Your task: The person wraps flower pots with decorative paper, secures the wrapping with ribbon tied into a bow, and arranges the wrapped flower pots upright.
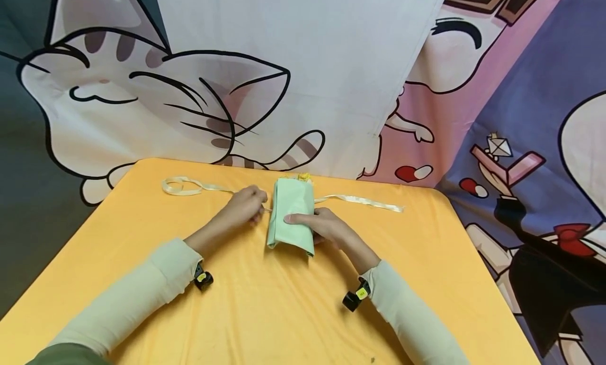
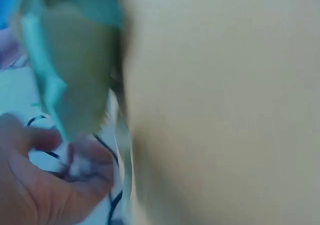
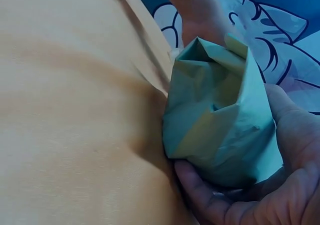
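A bundle wrapped in pale green paper (image 1: pixel 293 212) lies at the middle of the table, its long side pointing away from me. Yellow flowers (image 1: pixel 304 177) peek out at its far end. My right hand (image 1: pixel 329 227) grips the bundle from the right, thumb on top and fingers underneath. In the right wrist view, the folded paper end (image 3: pixel 215 120) faces the camera. On the left side, my left hand (image 1: pixel 246 204) pinches a cream ribbon (image 1: pixel 215 187) between thumb and fingers. That ribbon runs to the bundle's left edge, and another length (image 1: pixel 364 200) emerges on the right.
A yellow cloth (image 1: pixel 227 312) covers the table. The ribbon's left end lies in a loop near the back edge. Behind the table hangs a printed backdrop (image 1: pixel 303 65) with cartoon figures. Both wrists carry small black cameras (image 1: pixel 203 280).
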A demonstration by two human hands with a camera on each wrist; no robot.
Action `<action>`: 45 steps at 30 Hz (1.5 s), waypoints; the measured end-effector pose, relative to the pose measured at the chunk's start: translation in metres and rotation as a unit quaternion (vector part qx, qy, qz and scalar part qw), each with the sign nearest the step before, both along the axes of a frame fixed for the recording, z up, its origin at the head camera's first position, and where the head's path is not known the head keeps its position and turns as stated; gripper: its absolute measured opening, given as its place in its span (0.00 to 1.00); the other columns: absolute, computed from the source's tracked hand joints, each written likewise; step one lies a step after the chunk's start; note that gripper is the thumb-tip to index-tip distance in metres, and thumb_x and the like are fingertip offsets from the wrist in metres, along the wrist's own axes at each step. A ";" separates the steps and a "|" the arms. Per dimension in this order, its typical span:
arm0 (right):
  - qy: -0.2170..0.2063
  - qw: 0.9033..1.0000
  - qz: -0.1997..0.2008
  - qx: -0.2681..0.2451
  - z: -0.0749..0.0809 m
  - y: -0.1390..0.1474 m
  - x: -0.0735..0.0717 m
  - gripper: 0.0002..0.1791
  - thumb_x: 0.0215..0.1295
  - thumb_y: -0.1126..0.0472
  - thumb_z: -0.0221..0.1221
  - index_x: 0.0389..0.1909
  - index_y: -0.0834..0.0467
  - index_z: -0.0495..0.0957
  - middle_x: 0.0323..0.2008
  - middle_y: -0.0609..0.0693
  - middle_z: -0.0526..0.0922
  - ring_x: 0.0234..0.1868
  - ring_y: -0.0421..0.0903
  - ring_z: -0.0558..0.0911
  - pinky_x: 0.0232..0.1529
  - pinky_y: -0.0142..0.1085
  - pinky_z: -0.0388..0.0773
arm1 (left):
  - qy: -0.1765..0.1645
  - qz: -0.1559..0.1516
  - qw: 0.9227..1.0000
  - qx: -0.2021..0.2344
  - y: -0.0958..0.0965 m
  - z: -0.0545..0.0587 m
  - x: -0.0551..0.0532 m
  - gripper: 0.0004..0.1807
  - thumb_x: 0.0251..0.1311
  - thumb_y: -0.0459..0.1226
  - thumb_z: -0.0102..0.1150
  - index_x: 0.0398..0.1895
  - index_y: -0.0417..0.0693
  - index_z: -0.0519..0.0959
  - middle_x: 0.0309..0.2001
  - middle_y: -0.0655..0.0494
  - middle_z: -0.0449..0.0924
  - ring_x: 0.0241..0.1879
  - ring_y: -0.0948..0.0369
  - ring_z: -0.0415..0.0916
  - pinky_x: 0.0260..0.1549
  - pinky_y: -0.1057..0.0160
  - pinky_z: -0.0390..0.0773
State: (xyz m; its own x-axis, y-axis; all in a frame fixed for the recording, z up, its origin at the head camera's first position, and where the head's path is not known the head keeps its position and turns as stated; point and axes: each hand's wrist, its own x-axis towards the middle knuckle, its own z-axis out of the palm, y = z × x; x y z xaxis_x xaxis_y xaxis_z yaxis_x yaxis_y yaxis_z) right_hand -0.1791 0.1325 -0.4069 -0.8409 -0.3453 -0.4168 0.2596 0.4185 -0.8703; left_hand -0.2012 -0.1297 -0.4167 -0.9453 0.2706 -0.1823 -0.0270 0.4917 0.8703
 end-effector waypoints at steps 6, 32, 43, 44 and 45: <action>-0.002 0.999 0.006 0.037 0.003 -0.003 -0.008 0.31 0.66 0.32 0.75 0.47 0.57 0.89 0.37 0.51 0.94 0.35 0.44 0.90 0.36 0.37 0.88 | -0.212 -0.017 0.970 0.119 0.011 0.002 0.007 0.48 0.76 0.74 0.52 0.58 0.35 0.84 0.37 0.47 0.93 0.32 0.56 0.93 0.38 0.55 0.94; -0.014 0.999 0.025 0.023 0.003 0.001 -0.013 0.30 0.68 0.33 0.74 0.45 0.58 0.91 0.36 0.51 0.94 0.35 0.44 0.90 0.37 0.38 0.90 | -0.238 -0.010 0.964 0.122 0.020 0.000 0.001 0.35 0.75 0.63 0.68 0.56 0.37 0.87 0.39 0.46 0.94 0.33 0.57 0.93 0.39 0.56 0.95; 0.030 0.994 0.107 0.018 0.011 0.009 -0.003 0.31 0.76 0.38 0.70 0.64 0.58 0.83 0.51 0.53 0.93 0.45 0.45 0.92 0.46 0.42 0.92 | -0.186 -0.034 0.970 0.155 0.019 -0.006 0.017 0.32 0.78 0.56 0.67 0.68 0.39 0.80 0.44 0.49 0.96 0.40 0.57 0.94 0.42 0.55 0.94; 0.028 0.992 0.124 0.024 0.014 0.014 -0.004 0.31 0.77 0.39 0.70 0.66 0.59 0.82 0.51 0.54 0.93 0.46 0.45 0.91 0.48 0.43 0.92 | -0.181 -0.035 0.970 0.159 0.020 -0.006 0.019 0.33 0.77 0.56 0.67 0.70 0.40 0.79 0.45 0.49 0.96 0.41 0.57 0.94 0.43 0.55 0.94; 0.024 0.989 0.140 0.029 0.018 0.019 -0.007 0.31 0.78 0.42 0.70 0.69 0.60 0.80 0.53 0.54 0.92 0.47 0.46 0.91 0.51 0.44 0.93 | -0.176 -0.035 0.970 0.163 0.020 -0.006 0.021 0.34 0.77 0.55 0.68 0.72 0.40 0.77 0.46 0.49 0.96 0.42 0.57 0.94 0.43 0.55 0.94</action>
